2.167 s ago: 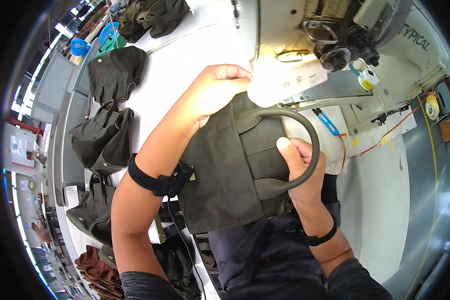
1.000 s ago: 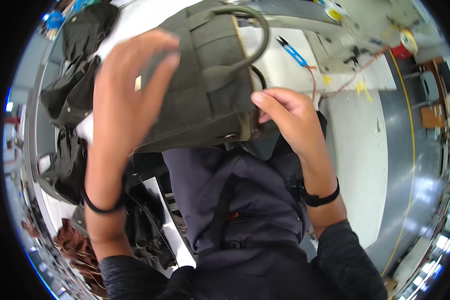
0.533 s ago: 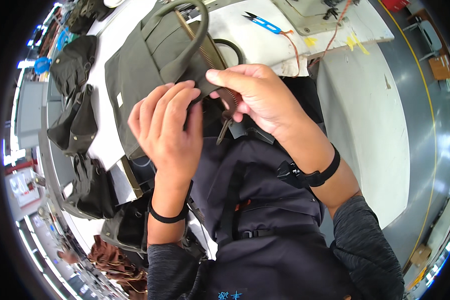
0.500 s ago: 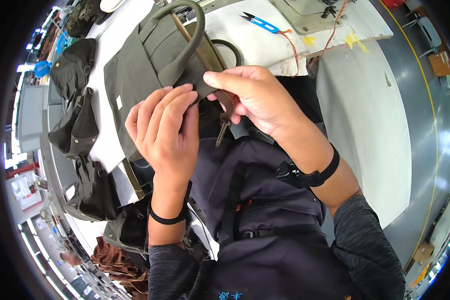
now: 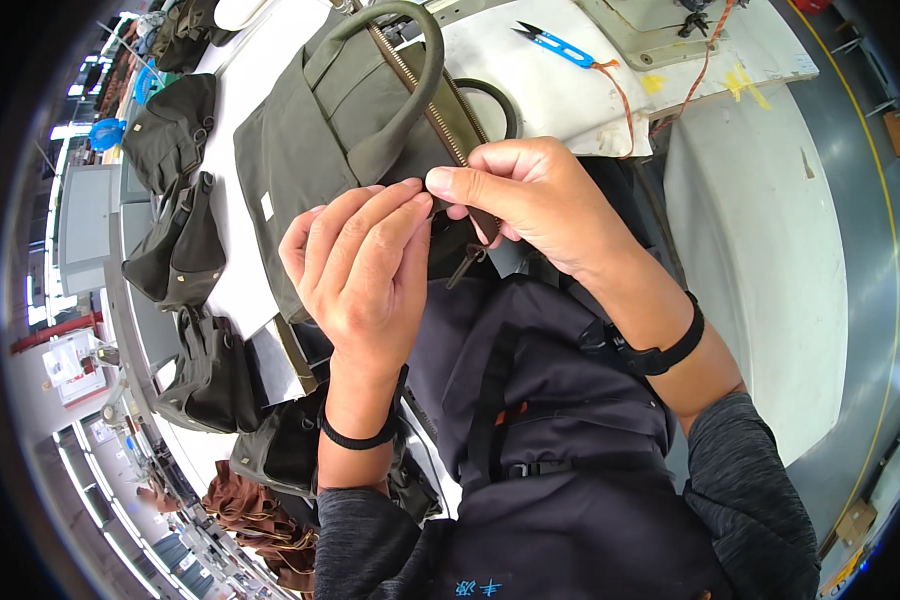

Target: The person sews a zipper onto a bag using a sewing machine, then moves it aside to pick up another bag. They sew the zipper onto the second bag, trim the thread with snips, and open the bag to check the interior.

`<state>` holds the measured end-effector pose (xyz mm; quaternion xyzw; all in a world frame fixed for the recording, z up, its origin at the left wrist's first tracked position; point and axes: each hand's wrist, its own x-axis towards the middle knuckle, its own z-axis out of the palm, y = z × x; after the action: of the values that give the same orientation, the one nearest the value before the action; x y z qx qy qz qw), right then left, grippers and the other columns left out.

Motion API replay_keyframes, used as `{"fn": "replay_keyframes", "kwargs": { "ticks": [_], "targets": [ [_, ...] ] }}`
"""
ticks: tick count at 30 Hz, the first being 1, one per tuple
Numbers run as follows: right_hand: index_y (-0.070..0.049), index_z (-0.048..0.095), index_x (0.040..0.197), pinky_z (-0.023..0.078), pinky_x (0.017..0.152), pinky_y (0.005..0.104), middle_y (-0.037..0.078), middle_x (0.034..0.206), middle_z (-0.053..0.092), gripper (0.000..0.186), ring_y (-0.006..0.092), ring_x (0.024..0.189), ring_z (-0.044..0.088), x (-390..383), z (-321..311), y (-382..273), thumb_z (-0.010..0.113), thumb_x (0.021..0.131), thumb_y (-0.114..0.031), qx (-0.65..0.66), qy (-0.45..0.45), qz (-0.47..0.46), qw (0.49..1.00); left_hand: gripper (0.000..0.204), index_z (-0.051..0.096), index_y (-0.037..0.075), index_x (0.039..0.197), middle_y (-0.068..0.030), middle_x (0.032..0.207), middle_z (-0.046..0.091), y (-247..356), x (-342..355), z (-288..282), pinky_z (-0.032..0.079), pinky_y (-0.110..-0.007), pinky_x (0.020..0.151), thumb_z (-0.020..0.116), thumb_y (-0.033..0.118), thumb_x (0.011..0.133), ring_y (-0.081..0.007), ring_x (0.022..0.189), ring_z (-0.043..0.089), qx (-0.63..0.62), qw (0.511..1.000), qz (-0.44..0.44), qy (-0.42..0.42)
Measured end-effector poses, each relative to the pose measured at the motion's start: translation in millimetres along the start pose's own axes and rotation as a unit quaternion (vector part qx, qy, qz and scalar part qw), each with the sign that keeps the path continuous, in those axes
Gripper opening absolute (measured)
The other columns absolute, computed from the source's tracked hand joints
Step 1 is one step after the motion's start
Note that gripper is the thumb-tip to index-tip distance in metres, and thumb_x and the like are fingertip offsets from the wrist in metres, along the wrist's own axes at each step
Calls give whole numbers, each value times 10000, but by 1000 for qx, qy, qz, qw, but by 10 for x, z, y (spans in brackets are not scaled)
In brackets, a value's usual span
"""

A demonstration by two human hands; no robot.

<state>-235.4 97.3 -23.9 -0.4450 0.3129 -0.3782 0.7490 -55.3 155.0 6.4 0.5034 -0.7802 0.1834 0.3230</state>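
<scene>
So going left to right: over in the left part of the frame you've got a column of dark green bags (image 5: 175, 245) running down the white table (image 5: 235, 255). Below that, toward the lower left, there's a crumpled heap of brown material (image 5: 255, 500) (looks like leather, but don't quote me).

Your main piece, the olive-green handbag (image 5: 320, 130), sits upper centre-left, tilted, with its lower corner right at your fingers. There's a small pale tag (image 5: 267, 207) on its left side. Your left hand (image 5: 360, 265) is curled with the fingertips bunched at the bag's edge; can't tell if it's actually pinching anything. A rounded carry handle (image 5: 434, 50) arches over the brass zipper teeth (image 5: 417, 90), and the zip looks parted up there. The metal zipper pull (image 5: 467, 265) dangles below your hands, over the dark apron (image 5: 540, 420).

Your right hand (image 5: 535, 205) has the bag's zip end pinched between thumb and fingers, its thumb tip just beside your left fingertips. Upper right of that, blue thread snips (image 5: 560, 45) lie on the table, tied to an orange cord (image 5: 625, 95), with yellow tape (image 5: 745, 88) stuck down further right.
</scene>
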Motion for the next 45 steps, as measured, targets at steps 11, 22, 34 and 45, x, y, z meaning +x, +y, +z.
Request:
{"fn": "replay_keyframes", "kwargs": {
  "ticks": [11, 22, 34, 45],
  "targets": [
    [-50, 687, 811, 361, 558, 206, -59, 685, 564, 308, 13, 630, 472, 50, -25, 119, 736, 1016, -276, -25, -2, -55, 998, 189, 757, 132, 964, 29, 1032, 779, 14, 26, 14, 453, -354, 956, 840, 69, 807, -181, 980, 714, -1, 1000, -1, -22],
    [-8, 689, 824, 327, 542, 231, -80, 699, 539, 297, 3, 652, 425, 2, 222, 314, 732, 1023, -223, 81, 53, -71, 993, 360, 718, 46, 1200, -93, 1340, 663, 56, 665, -245, 476, -447, 1056, 717, 103, 845, -326, 1253, 610, -25, 981, 108, -157],
    [-70, 557, 701, 389, 583, 232, -50, 649, 511, 393, 24, 594, 421, 38, 232, 362, 684, 1046, -211, 69, 75, -131, 986, 582, 670, 160, 1355, -58, 1553, 508, -299, 338, -839, 228, -598, 1249, 855, 264, 814, -328, 1493, 422, 267, 950, -44, -154],
    [-117, 506, 693, 372, 548, 228, -53, 670, 501, 395, 43, 572, 458, -17, 496, 181, 702, 1030, -178, 268, 89, -66, 957, 687, 587, 211, 1514, -107, 1478, 551, -9, 272, -376, 142, -603, 1231, 555, 639, 978, -364, 1442, 389, 111, 964, -63, -232]
  ]
}}
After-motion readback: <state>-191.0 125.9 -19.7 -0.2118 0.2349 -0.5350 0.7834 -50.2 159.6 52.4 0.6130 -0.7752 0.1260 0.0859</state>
